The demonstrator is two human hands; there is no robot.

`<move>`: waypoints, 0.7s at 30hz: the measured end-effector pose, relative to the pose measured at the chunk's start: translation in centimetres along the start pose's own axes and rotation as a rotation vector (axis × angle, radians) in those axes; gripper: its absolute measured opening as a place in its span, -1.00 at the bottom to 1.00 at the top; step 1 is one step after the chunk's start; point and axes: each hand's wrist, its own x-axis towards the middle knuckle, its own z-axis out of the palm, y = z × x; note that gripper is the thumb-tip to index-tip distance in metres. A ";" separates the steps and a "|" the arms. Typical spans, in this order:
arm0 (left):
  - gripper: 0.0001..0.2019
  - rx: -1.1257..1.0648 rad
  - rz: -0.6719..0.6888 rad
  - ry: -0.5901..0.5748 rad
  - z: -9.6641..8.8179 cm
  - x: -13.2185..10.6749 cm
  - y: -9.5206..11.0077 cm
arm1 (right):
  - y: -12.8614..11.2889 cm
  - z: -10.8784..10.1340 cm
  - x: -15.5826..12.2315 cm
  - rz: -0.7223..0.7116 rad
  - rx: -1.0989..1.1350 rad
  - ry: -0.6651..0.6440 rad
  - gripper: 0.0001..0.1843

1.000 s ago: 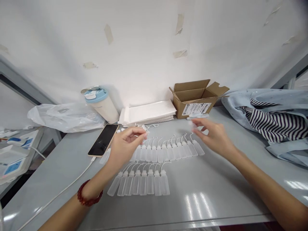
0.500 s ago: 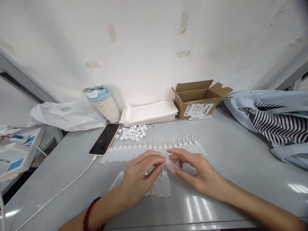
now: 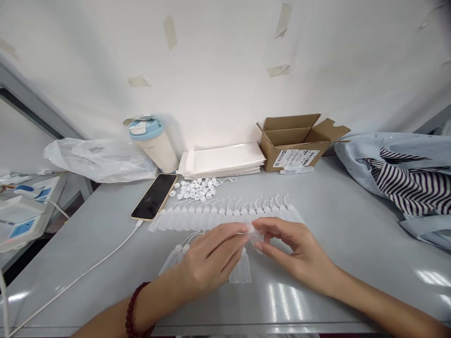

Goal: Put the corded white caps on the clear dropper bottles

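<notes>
Between my hands is a small translucent plastic bottle [image 3: 256, 238], tilted above the table. My left hand [image 3: 211, 256] pinches it at the white neck end, its fingertips pressed together. The thumb and fingers of my right hand [image 3: 298, 249] grip the bottle's body from the other side. Just beyond my hands lies a row of similar bottles [image 3: 190, 219] with thin white tails pointing away. Nearer me, more bottles [image 3: 240, 271] lie partly hidden behind my left hand. A pile of small white caps [image 3: 197, 190] sits behind the row.
A phone [image 3: 154, 197] on a charging cable [image 3: 102, 268] lies left of the caps. Along the wall stand a plastic bag [image 3: 102, 162], a tumbler [image 3: 158, 152], stacked white envelopes [image 3: 225, 159] and an open cardboard box [image 3: 271, 150]. Blue and striped fabric [image 3: 408, 178] covers the far right.
The view has shifted slightly. Both hands have moved a little to the right with the bottle still between them, and the left fingers are closed more tightly around its neck end.
</notes>
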 end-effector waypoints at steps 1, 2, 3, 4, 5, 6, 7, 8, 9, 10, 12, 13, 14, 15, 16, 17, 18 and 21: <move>-0.78 0.027 0.022 -0.015 -0.1 0.0 0.0 | -0.1 0.0 0.0 0.043 0.060 -0.015 -0.77; -0.79 0.055 0.052 -0.036 -0.1 0.1 0.0 | -0.2 0.0 0.1 0.087 0.127 -0.029 -0.78; -0.80 0.079 0.091 -0.058 -0.2 0.1 0.0 | -0.3 0.0 0.2 0.132 0.199 -0.041 -0.79; -0.80 0.098 0.142 -0.073 -0.2 0.0 -0.1 | -0.4 0.0 0.3 0.175 0.272 -0.050 -0.79; -0.80 0.110 0.197 -0.083 -0.2 0.0 -0.1 | -0.5 0.0 0.3 0.216 0.343 -0.056 -0.79; -0.79 0.115 0.248 -0.086 -0.2 0.0 -0.1 | -0.6 0.0 0.4 0.252 0.408 -0.059 -0.78; -0.78 0.113 0.281 -0.086 -0.2 0.0 -0.1 | -0.6 0.0 0.4 0.283 0.465 -0.058 -0.77; -0.78 0.103 0.284 -0.080 -0.2 0.1 -0.1 | -0.6 0.0 0.5 0.310 0.515 -0.058 -0.77; -0.76 0.084 0.254 -0.073 -0.2 0.1 0.0 | -0.5 -0.1 0.5 0.332 0.559 -0.059 -0.76; -0.74 0.054 0.198 -0.061 -0.2 0.2 0.1 | -0.5 -0.2 0.6 0.348 0.601 -0.070 -0.76; -0.68 -0.025 0.059 -0.038 -0.1 0.3 0.2 | -0.4 -0.3 0.7 0.363 0.691 -0.120 -0.75; -0.64 -0.061 0.005 -0.033 -0.1 0.3 0.3 | -0.3 -0.4 0.7 0.362 0.737 -0.156 -0.75; -0.59 -0.092 -0.025 -0.040 -0.1 0.3 0.3 | -0.3 -0.4 0.8 0.361 0.781 -0.187 -0.75; -0.54 -0.116 -0.034 -0.061 0.0 0.3 0.3 | -0.3 -0.4 0.8 0.362 0.819 -0.210 -0.74; -0.50 -0.130 -0.028 -0.087 0.0 0.3 0.2 | -0.3 -0.4 0.9 0.366 0.850 -0.223 -0.74; -0.46 -0.138 -0.015 -0.115 0.0 0.3 0.2 | -0.3 -0.4 0.9 0.371 0.875 -0.230 -0.73; -0.44 -0.140 -0.001 -0.139 0.0 0.3 0.1 | -0.3 -0.4 0.9 0.377 0.896 -0.237 -0.73; -0.45 -0.111 0.023 -0.159 0.1 0.3 0.1 | -0.1 -0.3 0.8 0.382 0.948 -0.267 -0.72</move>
